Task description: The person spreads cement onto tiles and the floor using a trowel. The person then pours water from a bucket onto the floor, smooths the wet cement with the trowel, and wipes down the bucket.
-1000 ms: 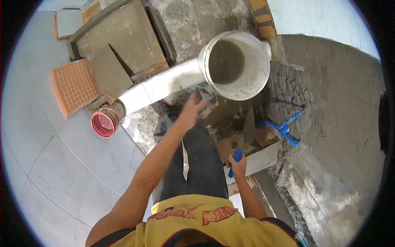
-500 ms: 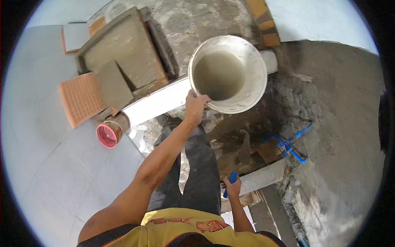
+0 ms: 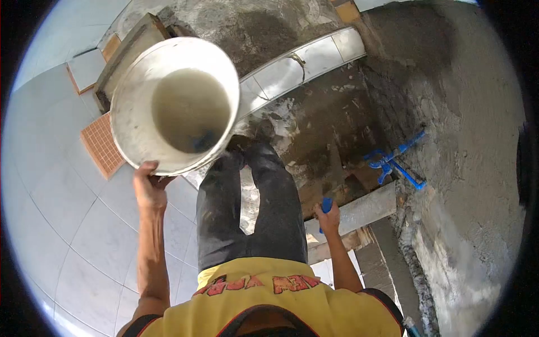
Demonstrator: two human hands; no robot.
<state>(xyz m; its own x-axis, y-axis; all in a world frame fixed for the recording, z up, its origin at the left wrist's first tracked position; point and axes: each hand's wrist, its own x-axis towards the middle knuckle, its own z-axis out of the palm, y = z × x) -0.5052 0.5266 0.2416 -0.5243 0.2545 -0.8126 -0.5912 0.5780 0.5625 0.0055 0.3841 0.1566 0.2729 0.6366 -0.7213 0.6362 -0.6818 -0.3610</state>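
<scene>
My left hand (image 3: pixel 150 188) grips the near rim of a large white bucket (image 3: pixel 135 135). The bucket is tilted toward me, with cloudy grey-brown water (image 3: pixel 188 106) in its lower part. A dark bluish shape (image 3: pixel 205 141) shows in the water, too blurred to name. Lower right, my right hand (image 3: pixel 329 218) is closed around a blue handle (image 3: pixel 327 204); the tool's working end is hidden. That hand is above a pale ledge (image 3: pixel 365 205), below and left of blue pipe fittings (image 3: pixel 387 164) on the rough wall.
A white-tiled curb (image 3: pixel 320 59) runs behind my legs' far side. The bucket partly covers a mortar board (image 3: pixel 132 50) and a ribbed orange tile (image 3: pixel 102 145). Pale tiles (image 3: pixel 62 196) cover the left side; wet grey plaster (image 3: pixel 477 101) is at right.
My left hand has moved the bucket left and nearer, off the curb area, and it now covers the mortar board and small pink-rimmed pail. My right hand has shifted slightly up, still holding the blue handle.
</scene>
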